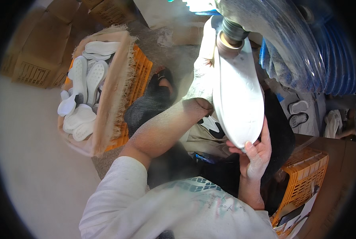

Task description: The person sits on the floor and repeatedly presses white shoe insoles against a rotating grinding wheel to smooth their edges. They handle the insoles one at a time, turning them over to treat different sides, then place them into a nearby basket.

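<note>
Head view: smooth, dusty white shoe sole [237, 95] against sanding drum [228, 40]

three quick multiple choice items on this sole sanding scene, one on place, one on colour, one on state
1. Where does the orange crate lined with cloth and full of white soles stand?
A. to the person's left
B. to the person's right
C. on the lap

2. What colour is the shoe sole in hand?
A. black
B. white
C. orange

3. How is that shoe sole held?
A. lying loose in the crate
B. in both hands, its far end at the grinding wheel
C. by the right hand alone, away from the wheel

Answers:
1 A, it sits at picture left.
2 B, its broad face is white.
3 B, the right hand grips the near tip, the left hand reaches behind its side, and the top meets the wheel.
</note>
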A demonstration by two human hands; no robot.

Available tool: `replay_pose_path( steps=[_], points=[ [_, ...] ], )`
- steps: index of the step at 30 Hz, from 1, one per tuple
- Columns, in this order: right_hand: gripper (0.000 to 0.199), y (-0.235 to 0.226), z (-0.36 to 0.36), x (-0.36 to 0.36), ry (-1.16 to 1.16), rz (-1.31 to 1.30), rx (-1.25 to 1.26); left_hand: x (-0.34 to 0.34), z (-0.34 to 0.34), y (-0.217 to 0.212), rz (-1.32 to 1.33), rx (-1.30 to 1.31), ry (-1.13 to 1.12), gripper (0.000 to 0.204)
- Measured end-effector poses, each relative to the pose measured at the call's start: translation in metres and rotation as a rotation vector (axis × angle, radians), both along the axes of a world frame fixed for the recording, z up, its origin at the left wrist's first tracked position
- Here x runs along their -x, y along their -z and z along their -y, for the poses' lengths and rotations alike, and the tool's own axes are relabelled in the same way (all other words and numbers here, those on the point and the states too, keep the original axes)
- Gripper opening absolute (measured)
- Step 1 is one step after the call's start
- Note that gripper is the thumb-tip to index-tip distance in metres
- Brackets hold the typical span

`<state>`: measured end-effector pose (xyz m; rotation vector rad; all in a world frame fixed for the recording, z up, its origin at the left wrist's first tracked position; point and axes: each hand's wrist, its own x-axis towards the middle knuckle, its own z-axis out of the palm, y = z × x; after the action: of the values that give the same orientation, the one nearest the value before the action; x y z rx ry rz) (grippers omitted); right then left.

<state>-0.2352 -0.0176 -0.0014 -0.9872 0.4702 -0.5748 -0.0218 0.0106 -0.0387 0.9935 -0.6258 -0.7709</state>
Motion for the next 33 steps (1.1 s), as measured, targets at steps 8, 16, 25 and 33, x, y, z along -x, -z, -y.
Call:
replay_pose_path(
  steps=[8, 16, 25, 33],
  points=[
    [0.077, -0.02, 0.042, -0.058, -0.063, 0.065, -0.012, -0.048, 0.033, 0.005, 0.24, -0.18, -0.434, 0.032],
    [0.038, -0.002, 0.078, -0.102, -0.082, 0.242, -0.128, -0.096, 0.051, 0.005, 0.299, -0.326, -0.673, 0.03],
    [0.041, 0.006, 0.084, -0.143, -0.214, 0.268, -0.089, -0.105, 0.025, -0.015, -0.128, 0.077, -0.624, 0.026],
    [0.039, 0.009, 0.075, -0.157, -0.164, 0.211, -0.088, -0.11, 0.018, -0.028, -0.293, 0.239, -0.575, 0.025]
  ],
)
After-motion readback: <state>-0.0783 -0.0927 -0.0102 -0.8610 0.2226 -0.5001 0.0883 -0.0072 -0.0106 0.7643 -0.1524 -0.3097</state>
